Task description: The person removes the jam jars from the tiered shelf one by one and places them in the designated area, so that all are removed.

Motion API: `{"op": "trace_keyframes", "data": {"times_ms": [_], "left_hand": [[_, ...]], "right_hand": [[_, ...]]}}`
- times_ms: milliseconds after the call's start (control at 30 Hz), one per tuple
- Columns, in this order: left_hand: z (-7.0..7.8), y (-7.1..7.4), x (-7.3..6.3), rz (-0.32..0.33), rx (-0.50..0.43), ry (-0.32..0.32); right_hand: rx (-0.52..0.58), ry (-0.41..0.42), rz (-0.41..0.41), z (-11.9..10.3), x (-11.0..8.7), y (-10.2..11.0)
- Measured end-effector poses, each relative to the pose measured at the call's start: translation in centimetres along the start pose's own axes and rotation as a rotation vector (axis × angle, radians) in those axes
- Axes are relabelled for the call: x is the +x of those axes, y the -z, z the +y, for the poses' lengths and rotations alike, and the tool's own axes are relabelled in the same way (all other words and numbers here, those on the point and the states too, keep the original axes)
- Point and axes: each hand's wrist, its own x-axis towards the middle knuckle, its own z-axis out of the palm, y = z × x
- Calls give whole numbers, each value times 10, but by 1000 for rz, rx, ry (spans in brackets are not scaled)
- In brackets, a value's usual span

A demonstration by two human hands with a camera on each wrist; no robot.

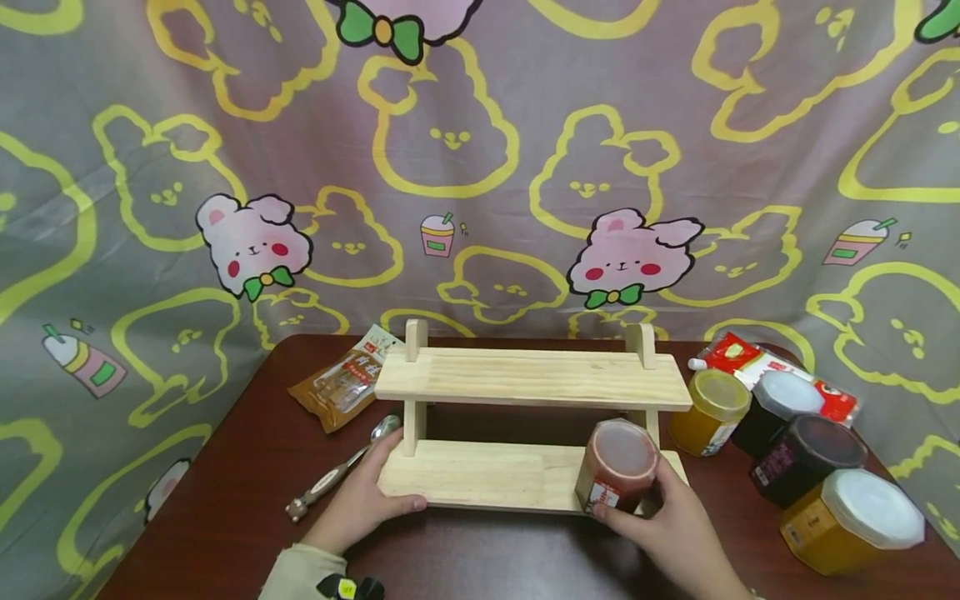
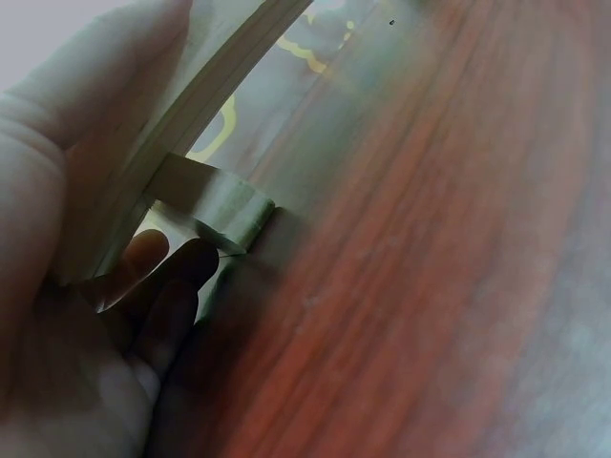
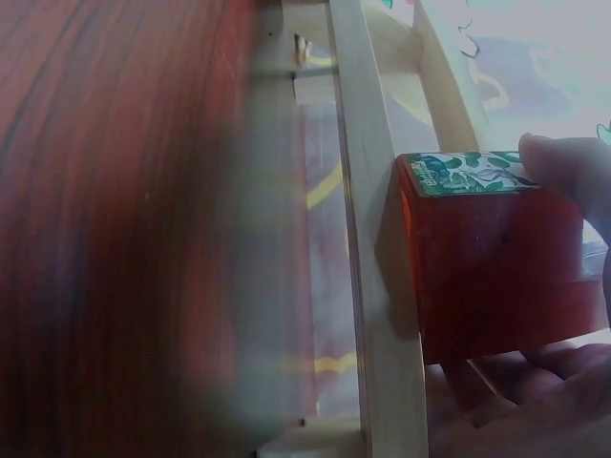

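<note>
A two-tier wooden shelf rack [image 1: 525, 377] stands on the table. My left hand [image 1: 362, 503] grips the left end of its lower board [image 1: 480, 475]. In the left wrist view its thumb is on one face of the board and the other fingers [image 2: 170, 320] are curled at the other side. My right hand [image 1: 678, 523] holds a jar of red contents [image 1: 611, 467] with a whitish lid at the right end of the lower board. In the right wrist view the jar's base [image 3: 410, 258] meets the board, and thumb and fingers stand around the jar.
Right of the rack stand several jars, including a yellow one [image 1: 708, 412], a dark one [image 1: 806, 458] and a large amber one [image 1: 847, 521]. A red and white packet [image 1: 787, 375] lies behind them. Left are a brown packet [image 1: 341, 383] and a spoon [image 1: 333, 475].
</note>
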Motion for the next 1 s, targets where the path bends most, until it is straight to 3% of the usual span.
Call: {"op": "trace_keyframes", "data": {"times_ms": [1000], "left_hand": [[-3, -1, 1, 6, 6, -17]], "right_hand": [[-76, -90, 207, 38, -5, 58]]}}
